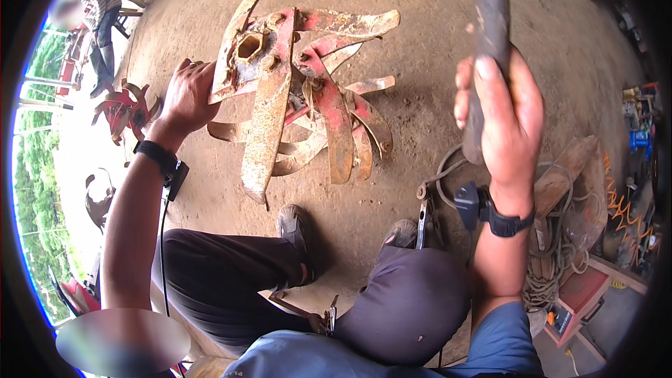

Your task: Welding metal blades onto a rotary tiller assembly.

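A rusty tiller rotor (pixel 292 63) with worn red paint stands on the floor in front of me, its curved blades fanning out. A hexagonal hole (pixel 250 46) shows in its hub, with bolts around it. My left hand (pixel 190 94) is closed on the rotor's left edge; part of the fingers is hidden behind the metal. On the right, my right hand (pixel 509 115) is wrapped around the handle of a hammer (pixel 491 17), held up with its head at the top edge of the view. The hammer is apart from the rotor.
Another red tiller rotor (pixel 120 113) lies at the left. Beyond it is a person (pixel 102 14). A metal hand tool (pixel 422 220) is near my right shoe, and pliers (pixel 329 318) lie between my legs. Rope (pixel 553 266) and a red box (pixel 582 285) are at the right.
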`<action>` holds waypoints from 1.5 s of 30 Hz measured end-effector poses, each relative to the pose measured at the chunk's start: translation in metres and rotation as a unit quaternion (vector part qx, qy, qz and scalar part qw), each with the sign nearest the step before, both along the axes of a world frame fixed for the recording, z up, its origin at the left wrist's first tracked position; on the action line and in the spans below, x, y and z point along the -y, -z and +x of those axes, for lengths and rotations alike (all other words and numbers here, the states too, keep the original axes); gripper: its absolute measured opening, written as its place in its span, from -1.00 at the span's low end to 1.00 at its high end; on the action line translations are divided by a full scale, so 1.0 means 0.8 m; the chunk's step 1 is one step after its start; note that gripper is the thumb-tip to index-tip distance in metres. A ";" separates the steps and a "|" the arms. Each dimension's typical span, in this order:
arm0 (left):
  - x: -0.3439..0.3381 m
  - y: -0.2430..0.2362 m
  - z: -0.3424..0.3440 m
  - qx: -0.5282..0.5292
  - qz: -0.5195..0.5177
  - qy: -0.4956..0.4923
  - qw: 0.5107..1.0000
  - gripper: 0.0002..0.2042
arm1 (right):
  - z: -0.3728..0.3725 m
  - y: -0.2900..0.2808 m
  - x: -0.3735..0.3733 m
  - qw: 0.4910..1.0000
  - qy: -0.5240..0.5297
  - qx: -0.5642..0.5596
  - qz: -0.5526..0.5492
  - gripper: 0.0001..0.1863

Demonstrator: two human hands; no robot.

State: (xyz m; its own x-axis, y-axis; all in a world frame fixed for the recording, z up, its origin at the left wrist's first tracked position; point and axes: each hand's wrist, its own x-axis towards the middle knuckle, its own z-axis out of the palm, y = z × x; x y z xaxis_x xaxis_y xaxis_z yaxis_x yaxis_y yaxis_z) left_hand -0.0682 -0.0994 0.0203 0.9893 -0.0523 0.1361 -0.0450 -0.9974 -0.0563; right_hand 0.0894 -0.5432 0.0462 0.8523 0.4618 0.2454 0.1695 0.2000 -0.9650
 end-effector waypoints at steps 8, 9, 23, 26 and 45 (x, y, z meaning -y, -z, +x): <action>0.000 0.000 -0.004 -0.031 -0.004 -0.027 0.999 -0.72 | 0.050 0.076 -0.035 0.977 -0.144 -0.145 -0.055 -0.81; 0.000 0.001 -0.005 0.002 0.005 -0.005 1.000 -0.73 | 0.051 0.087 -0.036 0.971 -0.169 -0.151 -0.070 -0.82; 0.005 -0.002 -0.002 -0.021 -0.017 -0.021 0.999 -0.72 | -0.078 0.045 0.018 0.978 -0.122 0.070 -0.154 -0.65; 0.003 0.001 -0.003 0.021 -0.003 0.004 1.000 -0.74 | -0.073 0.007 0.008 0.975 -0.090 0.102 -0.175 -0.63; 0.001 0.003 -0.006 -0.015 -0.003 -0.022 1.000 -0.78 | -0.083 -0.012 0.005 0.972 -0.064 0.140 -0.176 -0.57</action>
